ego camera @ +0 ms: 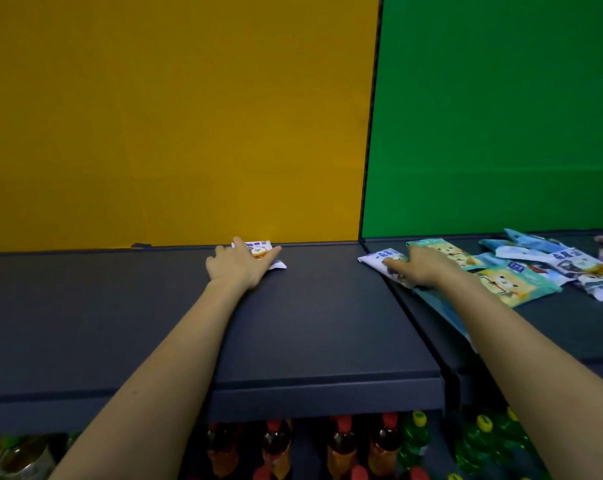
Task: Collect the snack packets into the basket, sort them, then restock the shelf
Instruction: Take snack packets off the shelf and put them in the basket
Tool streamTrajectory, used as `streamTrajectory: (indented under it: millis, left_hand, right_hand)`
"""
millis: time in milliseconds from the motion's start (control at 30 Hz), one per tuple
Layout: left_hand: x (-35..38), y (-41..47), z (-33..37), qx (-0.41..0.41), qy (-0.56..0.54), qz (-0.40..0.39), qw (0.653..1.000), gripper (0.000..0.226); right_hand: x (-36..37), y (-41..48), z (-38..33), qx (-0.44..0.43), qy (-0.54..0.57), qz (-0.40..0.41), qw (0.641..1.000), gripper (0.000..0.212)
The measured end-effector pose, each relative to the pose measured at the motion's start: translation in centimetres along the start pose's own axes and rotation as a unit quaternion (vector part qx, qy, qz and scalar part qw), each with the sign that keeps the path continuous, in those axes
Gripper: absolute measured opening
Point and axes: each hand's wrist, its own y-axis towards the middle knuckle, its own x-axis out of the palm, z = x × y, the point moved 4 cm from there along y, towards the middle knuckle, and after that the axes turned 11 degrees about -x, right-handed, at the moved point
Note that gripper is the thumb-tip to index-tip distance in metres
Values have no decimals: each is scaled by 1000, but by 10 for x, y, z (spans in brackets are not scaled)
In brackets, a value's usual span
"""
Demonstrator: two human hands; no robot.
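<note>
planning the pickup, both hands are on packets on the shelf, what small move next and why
Probably close the fingers and lift both packets. The left hand rests on the small white packet at the back of the shelf, the right hand on the white-and-blue packet ending the pile.

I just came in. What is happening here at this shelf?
A person reaches over the dark shelf. The left hand lies spread on a small white packet by the yellow panel. The right hand rests on a white-and-blue packet at the edge of a pile before the green panel; its grip is unclear. No basket is in view.
</note>
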Motion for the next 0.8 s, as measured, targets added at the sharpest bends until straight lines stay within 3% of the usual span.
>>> streamTrajectory:
  millis: [133, 300, 433, 533, 667, 800]
  left_hand:
    - [2, 11, 4, -3, -3, 30, 1000, 87]
    - [14, 48, 0, -63, -211, -133, 966, 92]
    - [5, 36, 7, -67, -298, -214, 928, 37]
    - [5, 33, 11, -36, -309, -225, 923, 18]
    - [-8, 27, 4, 3, -381, -225, 897, 25]
    - [-46, 4, -13, 11, -477, -194, 857, 20]
  right_hand:
    - [0, 13, 4, -9, 15, -10, 1000, 51]
    - [-1, 18, -3, 7, 115, -35, 993, 52]
    - [-5, 19, -15, 3, 103, -39, 994, 39]
    - [-8, 18, -25, -1, 23, -30, 999, 38]
    - [-14, 13, -38, -12, 61, 37, 997, 39]
    - [-29, -1, -70, -74, 203, 145, 966, 45]
